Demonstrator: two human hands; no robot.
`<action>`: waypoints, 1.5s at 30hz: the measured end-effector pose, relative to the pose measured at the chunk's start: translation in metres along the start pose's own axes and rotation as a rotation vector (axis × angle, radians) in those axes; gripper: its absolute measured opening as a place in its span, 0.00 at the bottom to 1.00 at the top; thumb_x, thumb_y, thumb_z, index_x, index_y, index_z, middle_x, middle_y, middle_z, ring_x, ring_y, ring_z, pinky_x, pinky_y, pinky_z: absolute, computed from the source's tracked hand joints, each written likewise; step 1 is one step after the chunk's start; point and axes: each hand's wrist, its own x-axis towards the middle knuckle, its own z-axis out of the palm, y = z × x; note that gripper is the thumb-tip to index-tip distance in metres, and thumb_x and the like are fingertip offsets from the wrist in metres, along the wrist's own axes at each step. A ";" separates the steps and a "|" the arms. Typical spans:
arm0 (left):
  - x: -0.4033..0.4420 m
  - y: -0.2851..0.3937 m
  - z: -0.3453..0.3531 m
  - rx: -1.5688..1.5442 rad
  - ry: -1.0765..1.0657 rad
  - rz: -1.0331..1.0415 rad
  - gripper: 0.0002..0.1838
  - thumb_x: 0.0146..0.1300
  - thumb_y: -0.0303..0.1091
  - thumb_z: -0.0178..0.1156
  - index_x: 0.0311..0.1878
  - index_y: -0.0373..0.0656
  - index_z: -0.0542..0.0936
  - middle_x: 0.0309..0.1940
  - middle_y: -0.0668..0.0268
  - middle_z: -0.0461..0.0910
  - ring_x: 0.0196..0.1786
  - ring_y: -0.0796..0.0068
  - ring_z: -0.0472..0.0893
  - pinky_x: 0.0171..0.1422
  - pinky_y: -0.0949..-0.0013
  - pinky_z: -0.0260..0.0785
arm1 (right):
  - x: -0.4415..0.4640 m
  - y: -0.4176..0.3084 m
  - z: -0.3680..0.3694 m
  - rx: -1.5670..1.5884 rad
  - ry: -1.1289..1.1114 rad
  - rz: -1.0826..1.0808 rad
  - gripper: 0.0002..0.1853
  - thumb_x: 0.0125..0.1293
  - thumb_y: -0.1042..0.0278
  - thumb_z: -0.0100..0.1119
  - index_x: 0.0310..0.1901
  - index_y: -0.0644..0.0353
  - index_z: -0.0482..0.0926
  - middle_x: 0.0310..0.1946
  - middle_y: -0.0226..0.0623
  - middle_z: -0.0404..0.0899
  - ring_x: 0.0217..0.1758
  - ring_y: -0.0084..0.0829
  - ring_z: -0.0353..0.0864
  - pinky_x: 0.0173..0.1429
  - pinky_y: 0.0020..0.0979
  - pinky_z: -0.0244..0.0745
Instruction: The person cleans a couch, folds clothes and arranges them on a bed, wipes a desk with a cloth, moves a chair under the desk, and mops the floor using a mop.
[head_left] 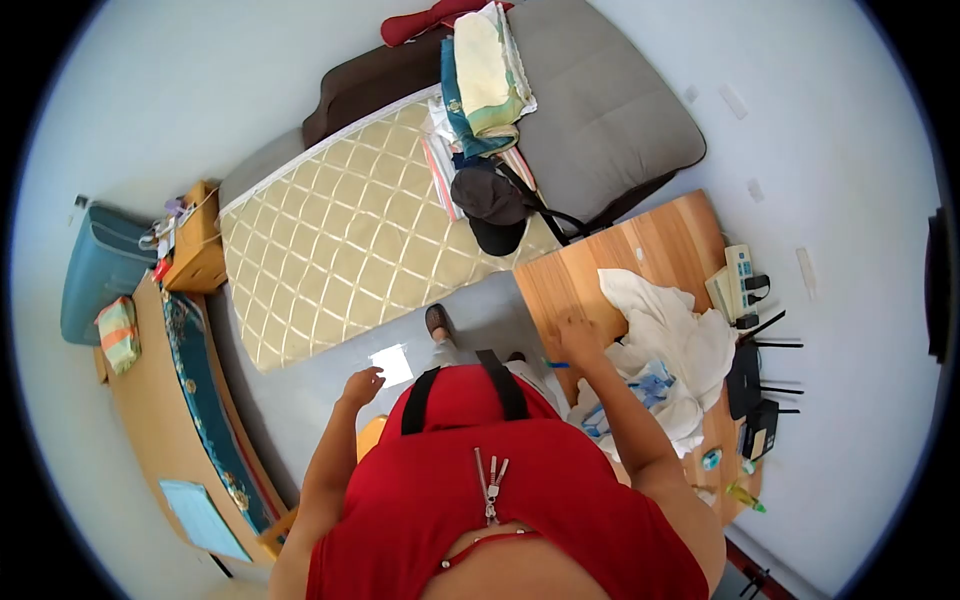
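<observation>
My left hand [363, 386] hangs in the air above the grey floor, its fingers loosely bent and a little apart, with nothing visible in it. Over the wooden table [560, 275], my right hand [577, 338] has its fingers slightly spread and holds nothing that I can make out; whether it touches the tabletop is unclear. A thin blue item [556, 365] lies beside its wrist. Just right of this hand is a crumpled white cloth [672, 335], with a blue and white patterned piece [652, 385] among its folds.
A quilted mattress [340, 240] lies ahead, bearing a dark cap [490, 197] and folded bedding [482, 70]. Black routers [744, 380] and a power strip [739, 270] line the table's right side. On the left stands a long desk [160, 410] with a blue sheet [203, 518].
</observation>
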 end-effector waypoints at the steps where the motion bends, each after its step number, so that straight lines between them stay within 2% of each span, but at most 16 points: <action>1: 0.013 -0.007 -0.011 0.022 -0.023 0.001 0.19 0.63 0.45 0.58 0.54 0.47 0.79 0.40 0.55 0.84 0.47 0.53 0.82 0.53 0.57 0.73 | 0.013 -0.009 -0.007 0.023 -0.032 0.032 0.20 0.59 0.53 0.60 0.50 0.55 0.77 0.44 0.45 0.80 0.47 0.45 0.81 0.51 0.46 0.73; 4: 0.068 -0.031 -0.057 0.071 -0.044 0.030 0.19 0.63 0.45 0.58 0.54 0.47 0.79 0.40 0.56 0.84 0.47 0.53 0.82 0.53 0.57 0.73 | 0.046 -0.029 -0.018 0.105 0.117 0.042 0.20 0.60 0.54 0.61 0.49 0.57 0.77 0.43 0.46 0.80 0.46 0.47 0.80 0.50 0.45 0.74; 7: 0.111 -0.053 -0.097 0.102 -0.031 0.057 0.19 0.62 0.45 0.59 0.54 0.47 0.79 0.40 0.56 0.84 0.47 0.53 0.82 0.52 0.56 0.74 | 0.075 -0.056 -0.036 0.141 0.066 0.086 0.19 0.61 0.57 0.61 0.50 0.58 0.76 0.42 0.47 0.80 0.46 0.49 0.80 0.51 0.45 0.74; 11: 0.178 -0.073 -0.150 0.074 -0.027 0.072 0.19 0.62 0.44 0.60 0.54 0.46 0.79 0.41 0.55 0.84 0.46 0.53 0.82 0.52 0.56 0.74 | 0.116 -0.080 -0.051 0.344 0.108 0.073 0.23 0.61 0.58 0.61 0.55 0.58 0.74 0.48 0.49 0.77 0.51 0.51 0.77 0.55 0.45 0.73; 12: 0.182 -0.061 -0.170 0.039 0.010 0.064 0.20 0.62 0.44 0.60 0.54 0.45 0.79 0.42 0.54 0.84 0.46 0.53 0.82 0.51 0.57 0.74 | 0.129 -0.083 -0.047 0.388 0.124 0.094 0.24 0.61 0.57 0.62 0.57 0.57 0.73 0.50 0.49 0.77 0.52 0.51 0.77 0.56 0.46 0.72; 17: 0.227 -0.064 -0.190 -0.052 0.085 0.093 0.19 0.63 0.43 0.58 0.54 0.45 0.78 0.41 0.54 0.84 0.46 0.55 0.82 0.51 0.58 0.74 | 0.218 -0.066 -0.056 0.498 0.176 0.130 0.30 0.60 0.56 0.62 0.63 0.58 0.69 0.57 0.52 0.71 0.58 0.53 0.73 0.61 0.46 0.70; 19: 0.221 -0.040 -0.197 -0.102 0.048 0.046 0.19 0.64 0.43 0.57 0.54 0.45 0.78 0.41 0.54 0.84 0.46 0.55 0.82 0.51 0.58 0.74 | 0.268 -0.048 -0.067 0.518 0.229 0.102 0.33 0.60 0.55 0.62 0.64 0.59 0.68 0.58 0.52 0.71 0.59 0.54 0.71 0.62 0.45 0.69; 23: 0.202 -0.023 -0.194 -0.049 0.031 -0.029 0.19 0.63 0.44 0.57 0.54 0.46 0.79 0.41 0.52 0.83 0.47 0.51 0.82 0.52 0.55 0.73 | 0.390 -0.010 -0.084 0.547 0.207 0.219 0.35 0.61 0.52 0.62 0.66 0.61 0.65 0.59 0.53 0.70 0.64 0.51 0.67 0.66 0.44 0.65; 26: 0.177 -0.030 -0.181 -0.043 0.034 -0.116 0.19 0.63 0.44 0.57 0.53 0.46 0.79 0.42 0.51 0.83 0.46 0.49 0.81 0.52 0.54 0.73 | 0.488 0.016 -0.087 0.552 0.280 0.254 0.38 0.58 0.52 0.64 0.67 0.60 0.65 0.63 0.57 0.65 0.66 0.53 0.65 0.67 0.46 0.64; 31: 0.128 -0.014 -0.182 -0.078 -0.043 -0.298 0.19 0.63 0.44 0.57 0.53 0.46 0.79 0.42 0.52 0.83 0.46 0.49 0.81 0.52 0.54 0.73 | 0.608 0.038 -0.102 0.507 0.315 0.363 0.45 0.53 0.50 0.69 0.69 0.56 0.59 0.66 0.56 0.61 0.69 0.54 0.61 0.67 0.50 0.63; 34: 0.123 0.006 -0.194 -0.073 -0.059 -0.350 0.18 0.64 0.44 0.56 0.53 0.46 0.80 0.42 0.52 0.83 0.45 0.51 0.82 0.51 0.55 0.74 | 0.661 0.047 -0.098 0.464 0.410 0.384 0.48 0.50 0.51 0.72 0.71 0.55 0.57 0.66 0.54 0.60 0.68 0.53 0.62 0.65 0.52 0.65; 39: 0.140 0.061 -0.224 -0.114 -0.046 -0.420 0.17 0.65 0.42 0.56 0.53 0.46 0.80 0.41 0.53 0.84 0.44 0.53 0.83 0.50 0.58 0.75 | 0.713 0.043 -0.097 0.504 0.355 0.435 0.54 0.49 0.53 0.74 0.72 0.54 0.49 0.61 0.51 0.65 0.63 0.52 0.67 0.62 0.54 0.66; 41: 0.151 0.077 -0.236 -0.187 -0.034 -0.371 0.18 0.66 0.42 0.57 0.55 0.44 0.79 0.40 0.55 0.84 0.43 0.56 0.84 0.49 0.60 0.75 | 0.726 0.041 -0.103 0.499 0.290 0.490 0.56 0.50 0.51 0.73 0.74 0.55 0.45 0.61 0.52 0.66 0.63 0.52 0.69 0.60 0.55 0.67; 45: 0.165 0.087 -0.247 -0.193 -0.032 -0.374 0.18 0.66 0.41 0.57 0.55 0.44 0.79 0.41 0.55 0.84 0.43 0.57 0.84 0.49 0.60 0.75 | 0.755 0.035 -0.094 0.478 0.421 0.638 0.39 0.56 0.59 0.66 0.66 0.53 0.55 0.52 0.47 0.75 0.55 0.48 0.76 0.59 0.55 0.66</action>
